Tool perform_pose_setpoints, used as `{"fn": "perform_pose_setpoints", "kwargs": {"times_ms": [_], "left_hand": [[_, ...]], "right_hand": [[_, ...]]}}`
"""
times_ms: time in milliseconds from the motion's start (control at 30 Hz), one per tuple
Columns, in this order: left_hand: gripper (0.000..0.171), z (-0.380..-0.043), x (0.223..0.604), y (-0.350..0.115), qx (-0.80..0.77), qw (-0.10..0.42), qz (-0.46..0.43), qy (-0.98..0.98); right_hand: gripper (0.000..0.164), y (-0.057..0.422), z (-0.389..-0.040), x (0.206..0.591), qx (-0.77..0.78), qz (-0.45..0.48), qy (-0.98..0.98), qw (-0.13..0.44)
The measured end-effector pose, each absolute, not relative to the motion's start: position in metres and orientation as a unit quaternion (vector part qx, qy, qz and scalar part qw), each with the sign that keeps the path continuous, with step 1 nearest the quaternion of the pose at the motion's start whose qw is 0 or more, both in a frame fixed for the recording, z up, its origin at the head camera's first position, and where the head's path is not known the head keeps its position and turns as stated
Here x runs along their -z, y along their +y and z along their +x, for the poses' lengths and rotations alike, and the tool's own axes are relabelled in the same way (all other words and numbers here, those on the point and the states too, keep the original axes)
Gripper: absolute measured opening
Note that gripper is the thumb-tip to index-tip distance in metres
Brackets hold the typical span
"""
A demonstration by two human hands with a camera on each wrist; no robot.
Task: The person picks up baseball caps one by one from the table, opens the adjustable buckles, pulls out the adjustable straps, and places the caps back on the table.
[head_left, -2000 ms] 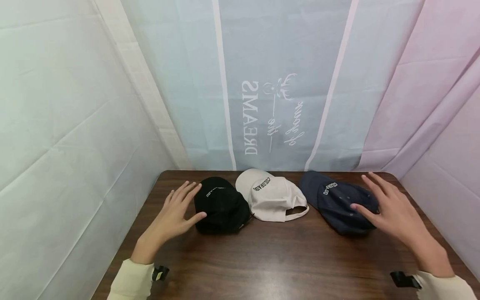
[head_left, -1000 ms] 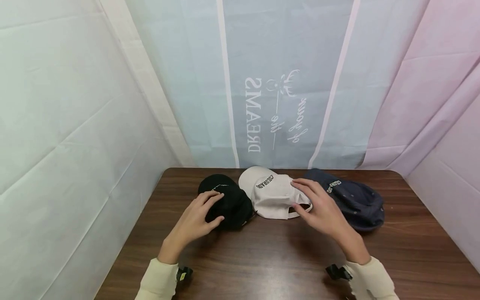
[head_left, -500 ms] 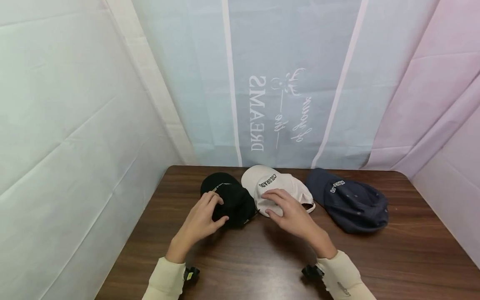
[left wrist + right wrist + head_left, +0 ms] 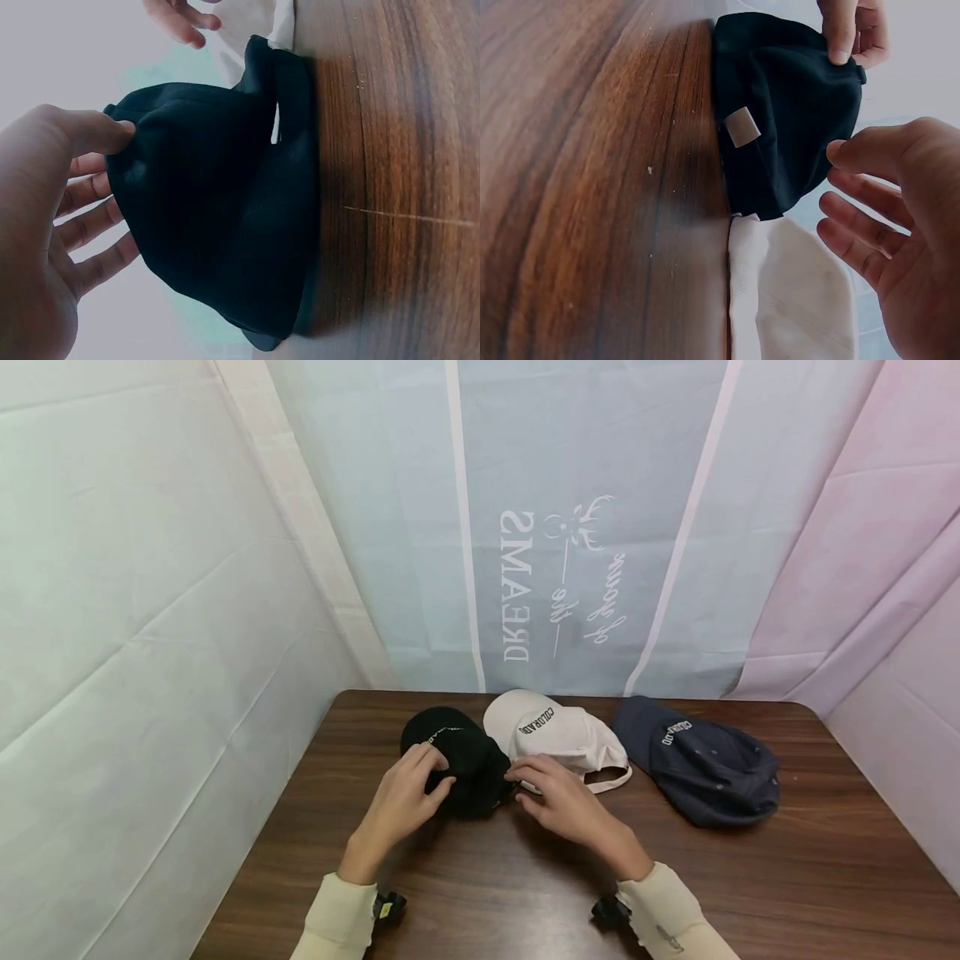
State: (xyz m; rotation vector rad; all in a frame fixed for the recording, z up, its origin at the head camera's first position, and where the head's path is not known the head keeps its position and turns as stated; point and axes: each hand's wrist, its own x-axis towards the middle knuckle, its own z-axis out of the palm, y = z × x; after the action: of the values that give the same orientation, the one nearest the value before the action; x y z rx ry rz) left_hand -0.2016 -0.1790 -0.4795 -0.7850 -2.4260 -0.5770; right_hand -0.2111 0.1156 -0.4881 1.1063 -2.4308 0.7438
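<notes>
The left hand (image 4: 401,793) pinches the crown of the black cap (image 4: 472,768) between thumb and fingers; the cap rests on the table (image 4: 487,893), just beyond and right of those fingers. The right hand (image 4: 558,797) holds nothing, its fingers loosely bent; whether its thumb touches the cap cannot be told. Risk 1: the left pinch appears to take only soft cloth, so lifting with those fingers alone could let the crown fold or slip. Risk 2: the white cap (image 4: 566,735) lies just beyond the right fingers and appears to abut the black cap; a wide right-hand grasp could snag it. The navy cap (image 4: 708,768), well right of both hands' fingers, is unlikely to interfere.
</notes>
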Motion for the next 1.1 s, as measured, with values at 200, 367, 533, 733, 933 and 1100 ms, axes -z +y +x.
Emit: {"fn": "perform_pose_setpoints", "kwargs": {"times_ms": [200,367,533,733,933,1100], "left_hand": [[0.024,-0.202,0.475,-0.176,0.244,0.290,-0.288,-0.880],[0.023,-0.201,0.468,-0.173,0.269,0.304,-0.282,-0.869],[0.022,-0.200,0.459,-0.170,0.292,0.318,-0.269,-0.861],[0.018,-0.197,0.447,-0.169,0.332,0.325,-0.257,-0.847],[0.016,-0.192,0.437,-0.167,0.379,0.311,-0.250,-0.835],[0.013,-0.189,0.431,-0.165,0.425,0.293,-0.250,-0.819]], "right_hand": [[0.039,0.117,-0.212,0.490,-0.256,0.389,-0.864,0.190],[0.052,0.119,-0.213,0.493,-0.242,0.391,-0.865,0.201],[0.070,0.119,-0.213,0.494,-0.245,0.384,-0.869,0.193],[0.082,0.122,-0.213,0.495,-0.263,0.368,-0.873,0.180],[0.084,0.124,-0.216,0.496,-0.285,0.361,-0.866,0.194],[0.075,0.126,-0.215,0.493,-0.330,0.363,-0.841,0.230]]}}
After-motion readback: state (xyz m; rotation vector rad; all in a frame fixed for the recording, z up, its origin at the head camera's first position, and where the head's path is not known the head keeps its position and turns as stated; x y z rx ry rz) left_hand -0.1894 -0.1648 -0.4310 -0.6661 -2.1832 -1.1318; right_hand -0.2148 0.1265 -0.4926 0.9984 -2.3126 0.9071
